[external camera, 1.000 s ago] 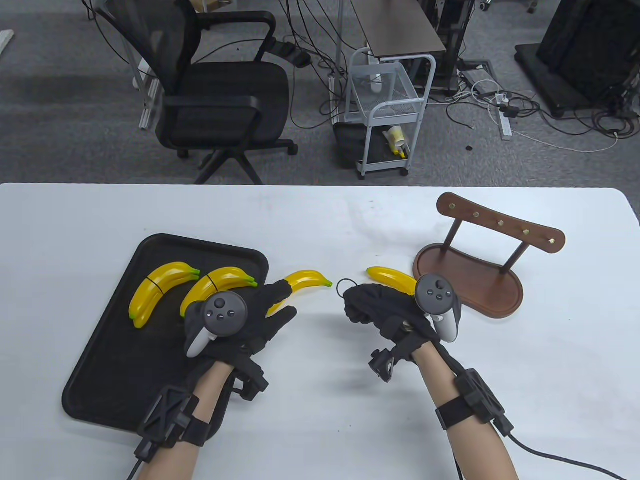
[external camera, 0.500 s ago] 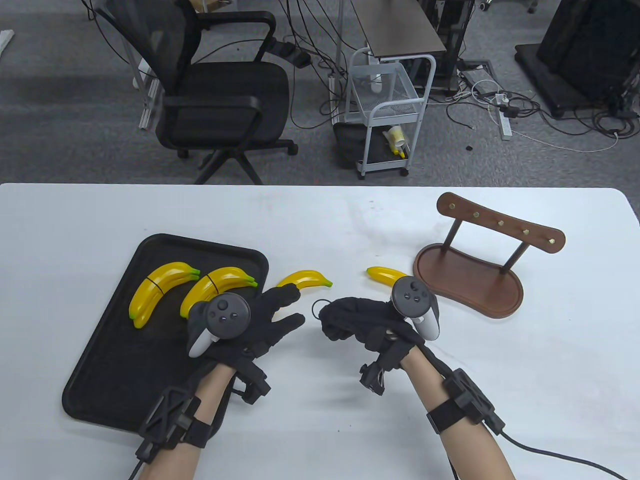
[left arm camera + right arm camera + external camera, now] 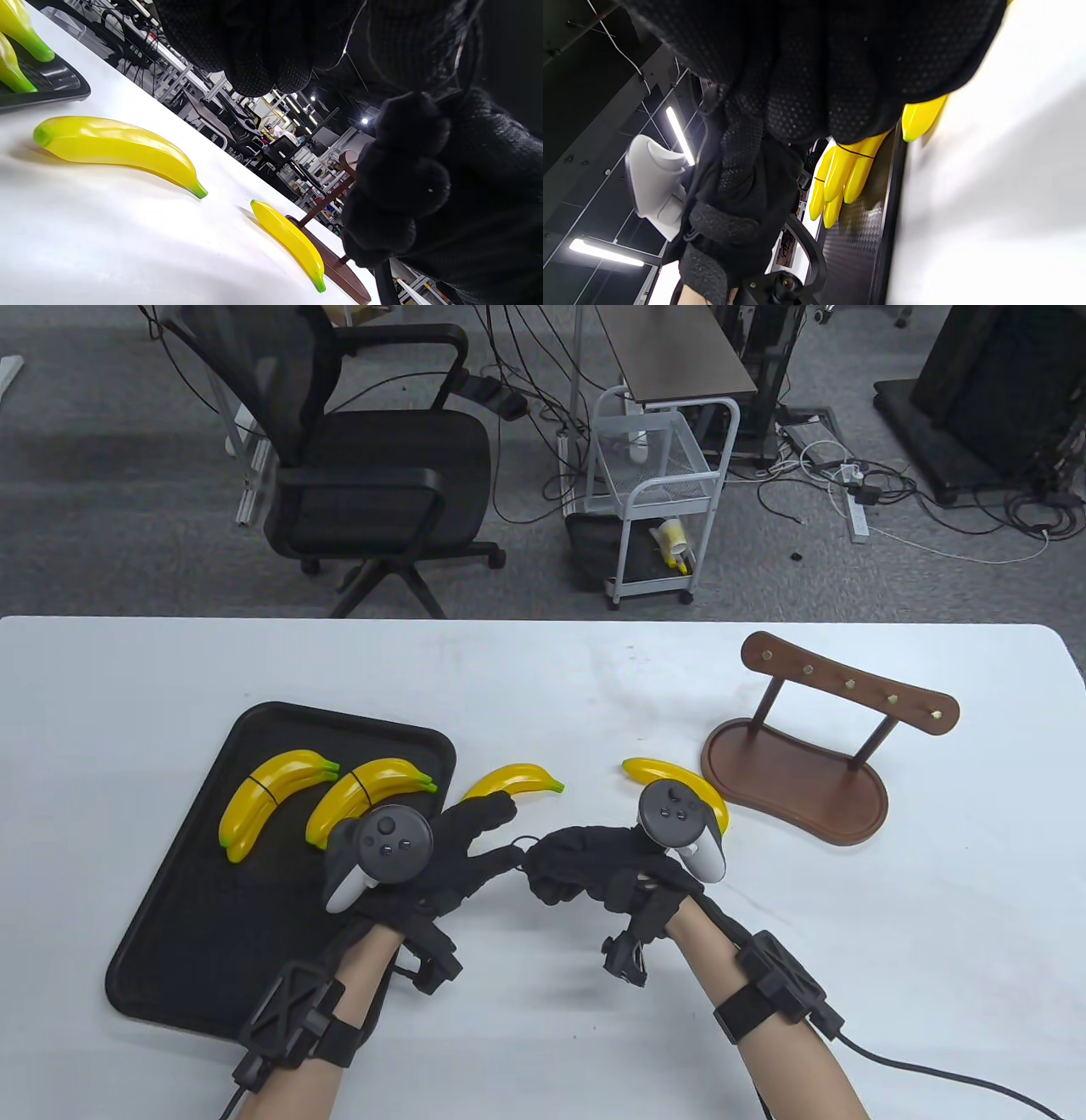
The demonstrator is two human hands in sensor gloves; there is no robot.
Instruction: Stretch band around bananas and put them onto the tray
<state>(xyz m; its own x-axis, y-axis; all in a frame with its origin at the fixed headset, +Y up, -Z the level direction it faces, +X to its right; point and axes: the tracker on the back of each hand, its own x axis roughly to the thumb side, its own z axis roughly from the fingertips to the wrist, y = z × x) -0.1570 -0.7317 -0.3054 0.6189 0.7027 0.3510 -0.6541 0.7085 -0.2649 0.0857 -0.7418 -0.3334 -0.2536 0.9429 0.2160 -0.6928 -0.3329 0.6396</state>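
Here the curled right hand (image 3: 585, 869) pinches a thin black band (image 3: 519, 841).

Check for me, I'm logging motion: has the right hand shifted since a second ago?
Yes. The right hand moved left, away from the wooden stand, toward the left hand.

Black gloved grips (image 3: 458, 848), grey trackers (image 3: 386, 844), bare forearms (image 3: 793, 1069)

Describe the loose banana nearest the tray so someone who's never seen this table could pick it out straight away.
Start at the black tray on the left of the white table, which holds two banded banana pairs. Just off its right edge lies a single banana on the bare table, beyond the left hand's fingertips. Unlike the other loose banana, it lies apart from the wooden stand.
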